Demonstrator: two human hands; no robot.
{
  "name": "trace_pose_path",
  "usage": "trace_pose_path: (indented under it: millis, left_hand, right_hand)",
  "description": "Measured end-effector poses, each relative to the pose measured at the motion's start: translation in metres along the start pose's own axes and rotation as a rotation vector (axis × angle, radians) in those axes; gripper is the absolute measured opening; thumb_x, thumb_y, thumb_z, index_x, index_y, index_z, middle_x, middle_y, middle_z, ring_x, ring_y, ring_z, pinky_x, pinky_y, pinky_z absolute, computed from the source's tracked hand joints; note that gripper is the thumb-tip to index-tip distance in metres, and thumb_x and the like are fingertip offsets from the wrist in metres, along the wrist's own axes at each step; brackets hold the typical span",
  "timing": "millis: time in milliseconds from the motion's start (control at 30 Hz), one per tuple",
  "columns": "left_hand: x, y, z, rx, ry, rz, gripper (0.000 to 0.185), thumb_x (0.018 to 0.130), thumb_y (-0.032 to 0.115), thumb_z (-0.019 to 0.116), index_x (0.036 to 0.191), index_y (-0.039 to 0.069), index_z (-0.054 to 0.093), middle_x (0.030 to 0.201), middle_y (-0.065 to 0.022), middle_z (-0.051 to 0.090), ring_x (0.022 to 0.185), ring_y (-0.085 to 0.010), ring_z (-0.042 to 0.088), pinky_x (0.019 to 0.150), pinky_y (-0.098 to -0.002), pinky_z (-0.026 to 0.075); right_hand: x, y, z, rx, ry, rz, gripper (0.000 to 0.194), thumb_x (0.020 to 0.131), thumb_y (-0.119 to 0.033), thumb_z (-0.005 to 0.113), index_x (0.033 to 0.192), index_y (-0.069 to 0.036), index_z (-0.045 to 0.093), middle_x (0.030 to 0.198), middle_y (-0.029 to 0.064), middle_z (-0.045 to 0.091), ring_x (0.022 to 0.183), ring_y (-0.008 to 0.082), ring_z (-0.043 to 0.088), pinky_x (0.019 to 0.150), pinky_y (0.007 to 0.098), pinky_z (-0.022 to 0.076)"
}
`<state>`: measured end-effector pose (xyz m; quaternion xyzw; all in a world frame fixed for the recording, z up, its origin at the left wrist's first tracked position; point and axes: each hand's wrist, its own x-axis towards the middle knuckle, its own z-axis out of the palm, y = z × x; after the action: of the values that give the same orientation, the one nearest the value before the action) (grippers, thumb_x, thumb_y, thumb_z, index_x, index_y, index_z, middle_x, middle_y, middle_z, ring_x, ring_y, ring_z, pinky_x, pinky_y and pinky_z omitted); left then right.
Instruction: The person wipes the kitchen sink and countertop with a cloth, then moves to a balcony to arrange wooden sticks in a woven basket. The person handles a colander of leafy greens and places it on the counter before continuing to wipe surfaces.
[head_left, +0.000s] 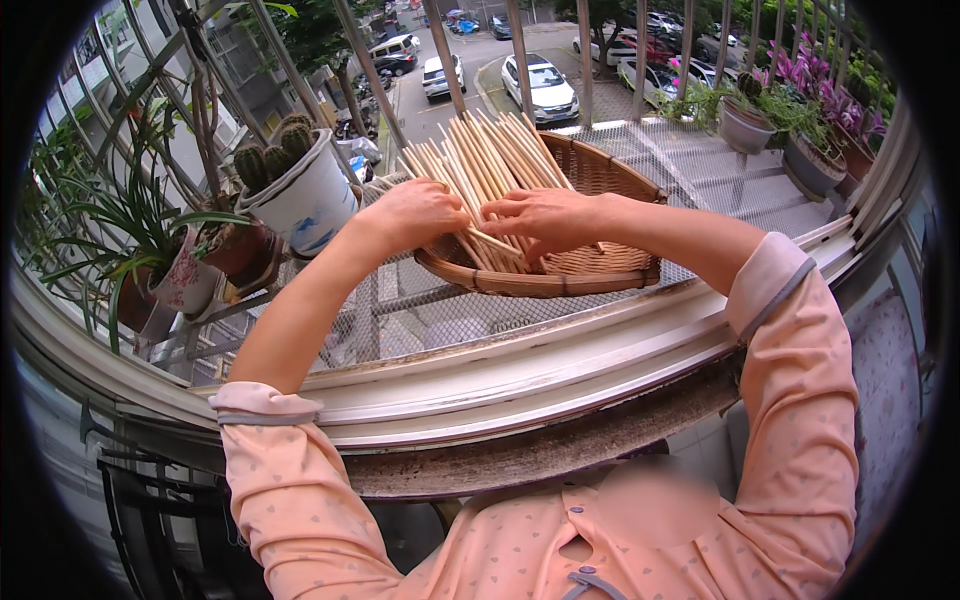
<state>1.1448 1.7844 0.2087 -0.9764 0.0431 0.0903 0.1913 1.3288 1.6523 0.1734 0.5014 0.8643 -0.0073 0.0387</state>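
A large bundle of pale wooden chopsticks (495, 157) lies slanting in a shallow woven bamboo basket (607, 259), their far ends reaching over its back rim. At the bundle's left side my left hand (420, 214) is curled around some of the sticks, its fingertips partly hidden. My right hand (547, 217) lies palm down over the near part of the bundle, fingers bent and apart, touching the sticks. Several near stick ends show between and below the two hands.
The basket rests on wire mesh (450, 315) beyond a white window track (525, 375). Metal bars (521, 67) stand behind it. On the left are a potted cactus (300, 187) and a strap-leaved plant (142, 225); more potted plants (814, 161) stand right. Parked cars show below.
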Motion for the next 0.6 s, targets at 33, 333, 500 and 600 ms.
trace_pose_path:
  millis: [33, 333, 500, 600]
  left_hand:
    - [-0.001, -0.002, -0.001, 0.042, -0.013, -0.001, 0.025, 0.078, 0.008, 0.058, 0.102, 0.017, 0.062, 0.107, -0.0013, 0.061, 0.108, -0.0208, 0.056, 0.092, -0.0345, 0.043]
    - [-0.013, 0.005, -0.008, -0.019, 0.047, -0.011, 0.050, 0.075, 0.001, 0.062, 0.119, 0.025, 0.060, 0.133, -0.0012, 0.050, 0.115, -0.0204, 0.052, 0.096, -0.0333, 0.041]
    - [-0.010, 0.004, -0.019, -0.237, -0.066, -0.046, 0.036, 0.077, 0.002, 0.060, 0.108, 0.021, 0.066, 0.123, 0.0002, 0.057, 0.117, -0.0199, 0.050, 0.096, -0.0342, 0.041]
    - [-0.004, 0.003, -0.023, -0.222, -0.154, -0.124, 0.036, 0.082, 0.011, 0.061, 0.116, 0.023, 0.063, 0.131, 0.0002, 0.052, 0.122, -0.0205, 0.046, 0.101, -0.0357, 0.038]
  right_hand:
    - [-0.002, 0.001, 0.000, 0.013, -0.004, 0.009, 0.067, 0.074, -0.020, 0.073, 0.134, -0.015, 0.043, 0.139, 0.0107, 0.037, 0.125, 0.0290, 0.039, 0.100, 0.0399, 0.0412]
    - [-0.007, -0.002, -0.007, 0.071, 0.002, 0.020, 0.065, 0.073, -0.011, 0.073, 0.132, -0.017, 0.047, 0.137, 0.0107, 0.039, 0.125, 0.0272, 0.040, 0.098, 0.0390, 0.0429]
    - [-0.012, 0.002, -0.007, 0.097, -0.034, 0.060, 0.057, 0.078, -0.011, 0.068, 0.131, -0.015, 0.048, 0.135, 0.0093, 0.042, 0.123, 0.0260, 0.042, 0.099, 0.0381, 0.0416]
    - [-0.017, 0.008, -0.003, 0.124, 0.042, 0.061, 0.052, 0.080, -0.013, 0.067, 0.129, -0.011, 0.048, 0.134, 0.0091, 0.043, 0.122, 0.0253, 0.043, 0.099, 0.0374, 0.0415]
